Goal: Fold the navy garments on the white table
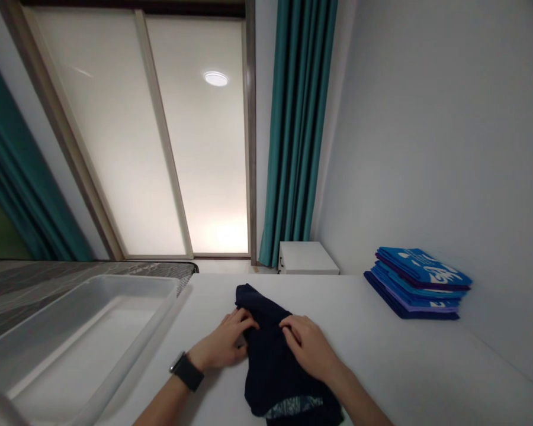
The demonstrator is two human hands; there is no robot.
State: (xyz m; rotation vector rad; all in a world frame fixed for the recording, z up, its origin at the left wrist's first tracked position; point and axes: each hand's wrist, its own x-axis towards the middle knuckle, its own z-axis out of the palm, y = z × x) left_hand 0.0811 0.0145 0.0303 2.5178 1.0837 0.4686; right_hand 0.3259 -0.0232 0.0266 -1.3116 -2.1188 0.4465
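We are viewing the scene through one head-worn camera, facing forward and looking down over a white tabletop (404, 361). We are seeing our left hand (224, 343) and right hand (310, 348) from close above, near the lower edge, while frosted panels (199, 154) are standing farther off ahead and a pale wall (435, 142) is running along our right.

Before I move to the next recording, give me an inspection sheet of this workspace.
Surface: white tabletop.
Job's things: dark navy cloth, a patterned area showing at its near end.
Clutter: translucent bin at left; stack of folded cloths, blue and purple, at right.
Hands: left hand at the navy cloth's left edge, dark watch on that wrist; right hand on its right side; how firmly either grips, unclear.
Cables: nothing seen.
Surroundings: teal curtains, pale door panels, small white cabinet.
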